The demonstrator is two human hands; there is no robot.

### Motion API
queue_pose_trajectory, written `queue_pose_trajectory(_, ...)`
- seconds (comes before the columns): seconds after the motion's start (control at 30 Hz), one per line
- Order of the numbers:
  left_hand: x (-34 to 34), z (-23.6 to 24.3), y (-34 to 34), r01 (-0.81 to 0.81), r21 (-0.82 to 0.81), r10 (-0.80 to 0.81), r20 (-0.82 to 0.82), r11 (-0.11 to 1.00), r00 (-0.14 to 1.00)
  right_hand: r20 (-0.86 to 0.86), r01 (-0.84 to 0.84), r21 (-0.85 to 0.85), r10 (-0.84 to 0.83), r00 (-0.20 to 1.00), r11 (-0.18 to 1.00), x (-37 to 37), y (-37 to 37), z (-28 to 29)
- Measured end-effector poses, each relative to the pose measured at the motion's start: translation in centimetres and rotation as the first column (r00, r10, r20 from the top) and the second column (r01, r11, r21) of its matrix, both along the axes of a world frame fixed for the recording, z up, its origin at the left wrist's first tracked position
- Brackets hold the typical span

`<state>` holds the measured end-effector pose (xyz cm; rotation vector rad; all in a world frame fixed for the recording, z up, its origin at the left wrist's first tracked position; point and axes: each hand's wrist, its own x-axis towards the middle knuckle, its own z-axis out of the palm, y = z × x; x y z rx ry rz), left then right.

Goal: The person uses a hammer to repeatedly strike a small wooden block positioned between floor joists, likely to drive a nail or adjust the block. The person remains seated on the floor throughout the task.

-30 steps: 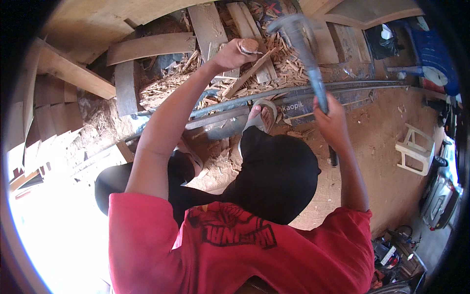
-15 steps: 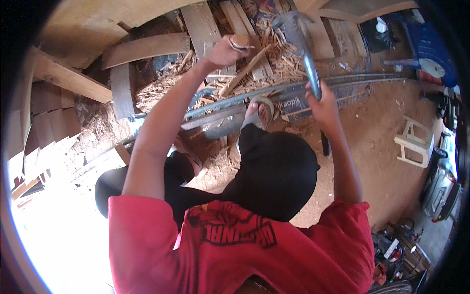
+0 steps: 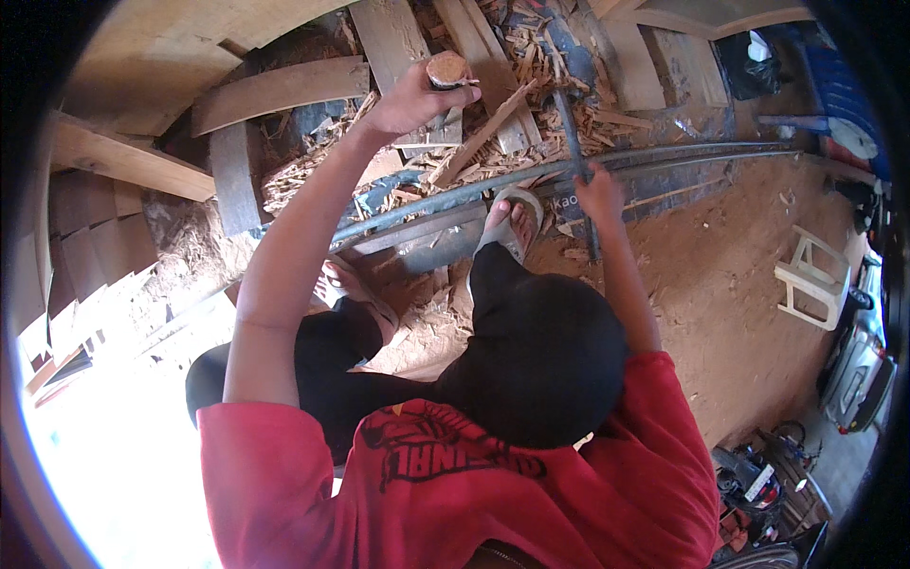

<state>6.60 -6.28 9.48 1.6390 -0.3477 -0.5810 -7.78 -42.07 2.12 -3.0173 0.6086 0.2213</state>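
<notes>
My left hand (image 3: 412,102), at the upper middle, is closed round a short, round piece with a tan, rough top (image 3: 447,68) and a paler rim. What it is exactly, I cannot tell. My right hand (image 3: 600,194) is wrapped round the handle of a long metal hammer (image 3: 569,133), right of my foot. Its handle slants up over the wood chips, and its lower end sticks out below my fist. The hammer's head is hard to make out against the dark ground. Wooden boards (image 3: 389,38) lie beyond my left hand.
Wood chips (image 3: 526,66) and a loose stick (image 3: 483,133) cover the ground ahead. A long pipe (image 3: 455,196) runs across before my sandalled feet (image 3: 512,220). A curved board (image 3: 280,95) lies left; a cream plastic stool (image 3: 813,277) and a parked car (image 3: 858,384) are right.
The hammer has swung down from its raised position, and my right hand has moved slightly left and lower. My left hand has shifted a little left, still holding the round piece.
</notes>
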Motion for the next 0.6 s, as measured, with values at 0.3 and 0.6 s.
queue_pose_trajectory(0.3,1.0,-8.5,6.4,-0.354,0.489,-0.040,0.628,0.798,0.777,0.177,-0.714,0.370,0.709,0.683,0.595,15.4,19.0,19.3)
queue_pose_trajectory(0.6,2.3,-14.5,2.3,-0.575,0.417,0.166,0.691,0.704,0.704,-0.747,-0.727,0.137,0.552,0.370,0.673,18.6,26.3,18.2)
